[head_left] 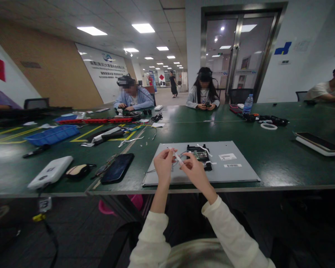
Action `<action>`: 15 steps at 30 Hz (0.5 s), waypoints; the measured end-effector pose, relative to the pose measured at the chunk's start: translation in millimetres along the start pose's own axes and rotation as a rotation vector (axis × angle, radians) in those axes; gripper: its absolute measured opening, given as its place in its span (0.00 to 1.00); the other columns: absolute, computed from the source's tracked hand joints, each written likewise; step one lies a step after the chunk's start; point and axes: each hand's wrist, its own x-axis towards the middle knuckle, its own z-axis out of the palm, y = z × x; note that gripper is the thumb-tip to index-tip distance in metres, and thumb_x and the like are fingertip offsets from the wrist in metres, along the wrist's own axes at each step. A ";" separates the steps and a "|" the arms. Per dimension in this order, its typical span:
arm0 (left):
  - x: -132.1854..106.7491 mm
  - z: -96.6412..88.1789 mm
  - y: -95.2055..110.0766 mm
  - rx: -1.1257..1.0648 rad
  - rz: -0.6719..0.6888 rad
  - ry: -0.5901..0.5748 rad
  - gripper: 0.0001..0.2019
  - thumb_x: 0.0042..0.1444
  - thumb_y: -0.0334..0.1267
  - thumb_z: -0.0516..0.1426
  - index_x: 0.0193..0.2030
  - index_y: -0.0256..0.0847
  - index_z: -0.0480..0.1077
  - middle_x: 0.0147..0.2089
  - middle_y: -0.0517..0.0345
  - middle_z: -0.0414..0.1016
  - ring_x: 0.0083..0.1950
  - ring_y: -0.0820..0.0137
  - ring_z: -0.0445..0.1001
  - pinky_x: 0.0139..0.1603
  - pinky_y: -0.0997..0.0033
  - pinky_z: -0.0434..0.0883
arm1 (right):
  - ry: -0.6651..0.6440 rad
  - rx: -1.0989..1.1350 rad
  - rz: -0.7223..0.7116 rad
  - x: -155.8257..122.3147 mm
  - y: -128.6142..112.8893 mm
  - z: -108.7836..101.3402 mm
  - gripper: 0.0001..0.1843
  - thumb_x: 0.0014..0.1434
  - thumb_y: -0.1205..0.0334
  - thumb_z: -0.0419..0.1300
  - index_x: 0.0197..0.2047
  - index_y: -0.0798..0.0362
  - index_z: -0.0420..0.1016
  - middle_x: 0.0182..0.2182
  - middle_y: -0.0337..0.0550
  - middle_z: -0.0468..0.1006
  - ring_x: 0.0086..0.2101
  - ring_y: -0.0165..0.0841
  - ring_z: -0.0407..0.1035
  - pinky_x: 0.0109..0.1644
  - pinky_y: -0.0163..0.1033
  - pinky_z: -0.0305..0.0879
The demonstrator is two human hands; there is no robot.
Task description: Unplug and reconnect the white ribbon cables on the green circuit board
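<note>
My left hand (163, 163) and my right hand (194, 168) are raised over a flat grey metal panel (226, 171), fingers closed in pinches. Between them runs a short white strip (178, 158), possibly tape, with one end at each hand's fingertips. A thin grey cable (153, 171) passes behind my left hand across the panel. Just beyond my right hand, a green circuit board (198, 153) sits in a black frame on the panel, with white strips (205, 149) lying loose over it. Two white labels (227, 156) are stuck on the panel's right part.
Left of the panel lie a black phone (117, 168), eyeglasses (104, 166), a computer mouse (77, 171) and a white power bank (50, 172). A blue tray (52, 134) and red bins (96, 120) stand farther left. Several people sit around the green table (284, 160); a water bottle (248, 103) stands at the back.
</note>
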 end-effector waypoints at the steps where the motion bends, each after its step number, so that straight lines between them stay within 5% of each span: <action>1: 1.3 0.1 -2.3 0.018 0.002 -0.014 0.14 0.47 0.46 0.61 0.34 0.36 0.76 0.37 0.50 0.81 0.28 0.71 0.76 0.25 0.78 0.69 | 0.001 -0.010 0.016 2.6 0.5 1.2 0.20 0.56 0.63 0.56 0.53 0.51 0.67 0.32 0.38 0.79 0.30 0.30 0.75 0.38 0.36 0.71; 10: 31.4 -16.9 -18.6 0.563 0.318 -0.159 0.14 0.58 0.42 0.52 0.39 0.39 0.77 0.41 0.52 0.81 0.43 0.65 0.78 0.47 0.69 0.71 | 0.015 -0.002 0.132 32.4 10.3 11.8 0.15 0.57 0.63 0.52 0.45 0.52 0.74 0.23 0.34 0.74 0.19 0.26 0.68 0.23 0.28 0.65; 15: 41.8 -26.1 -31.0 0.769 0.308 -0.276 0.16 0.61 0.40 0.49 0.51 0.39 0.72 0.49 0.50 0.79 0.49 0.65 0.77 0.52 0.69 0.69 | -0.020 -0.122 0.217 44.3 17.9 24.0 0.16 0.57 0.70 0.52 0.48 0.55 0.72 0.24 0.37 0.75 0.18 0.26 0.67 0.23 0.29 0.65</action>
